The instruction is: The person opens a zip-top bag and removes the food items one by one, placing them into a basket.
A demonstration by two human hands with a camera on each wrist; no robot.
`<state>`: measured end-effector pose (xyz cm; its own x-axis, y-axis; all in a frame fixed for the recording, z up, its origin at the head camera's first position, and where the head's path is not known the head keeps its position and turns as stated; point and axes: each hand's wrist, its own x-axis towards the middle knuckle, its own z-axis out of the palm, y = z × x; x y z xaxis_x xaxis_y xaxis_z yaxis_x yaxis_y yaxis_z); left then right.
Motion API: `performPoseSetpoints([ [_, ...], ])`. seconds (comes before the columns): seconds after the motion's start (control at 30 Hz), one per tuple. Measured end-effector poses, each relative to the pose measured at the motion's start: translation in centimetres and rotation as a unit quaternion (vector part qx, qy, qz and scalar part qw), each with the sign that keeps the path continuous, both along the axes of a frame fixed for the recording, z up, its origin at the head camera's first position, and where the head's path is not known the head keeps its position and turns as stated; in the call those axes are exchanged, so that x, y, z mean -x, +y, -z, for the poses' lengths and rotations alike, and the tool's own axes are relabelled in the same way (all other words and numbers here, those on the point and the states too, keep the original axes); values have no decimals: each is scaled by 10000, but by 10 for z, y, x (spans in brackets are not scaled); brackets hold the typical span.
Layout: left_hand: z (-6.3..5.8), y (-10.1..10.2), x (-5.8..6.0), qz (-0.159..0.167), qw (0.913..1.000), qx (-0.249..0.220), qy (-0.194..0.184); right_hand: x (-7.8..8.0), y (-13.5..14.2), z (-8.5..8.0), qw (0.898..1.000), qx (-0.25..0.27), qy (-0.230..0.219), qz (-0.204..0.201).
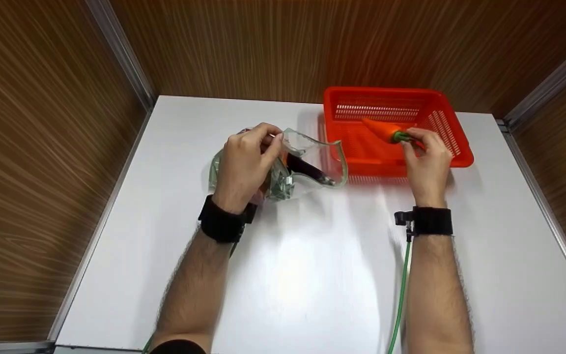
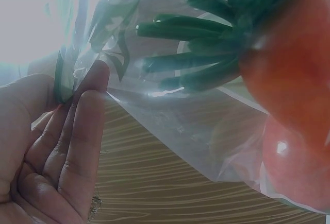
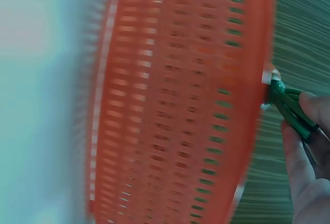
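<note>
My left hand [image 1: 248, 162] pinches the rim of a clear plastic bag [image 1: 320, 152] between thumb and fingers. The bag's mouth gapes toward the right. Inside it lie a dark eggplant [image 1: 307, 169] and, in the left wrist view, an orange carrot [image 2: 289, 54] with green stems and a round red thing [image 2: 294, 167] that I cannot name for certain. Over the red basket [image 1: 329, 118], my right hand [image 1: 430, 157] pinches another carrot [image 1: 381, 129] by its green stems, its tip pointing left. In the right wrist view the basket's wall hides most of that carrot.
The red basket stands at the back right of the white table [image 1: 312, 275], close to the wood-grained back wall [image 1: 243, 49]. Wood-grained panels also rise at both sides. A green cable [image 1: 401, 295] runs from the right wrist strap [image 1: 430, 221] along the forearm.
</note>
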<state>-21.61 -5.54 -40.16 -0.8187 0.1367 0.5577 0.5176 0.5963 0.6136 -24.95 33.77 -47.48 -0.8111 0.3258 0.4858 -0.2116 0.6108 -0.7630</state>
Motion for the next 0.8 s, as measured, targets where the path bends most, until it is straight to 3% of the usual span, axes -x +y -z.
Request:
performPoseSetpoints([
  [0.37,-1,2,-1,14,10000,2,-76,13,-9,31,9962,-819,57,304],
  [0.8,-3,7,-1,34,10000,32,-81,11,-10,27,9917,-1134,-281,536],
])
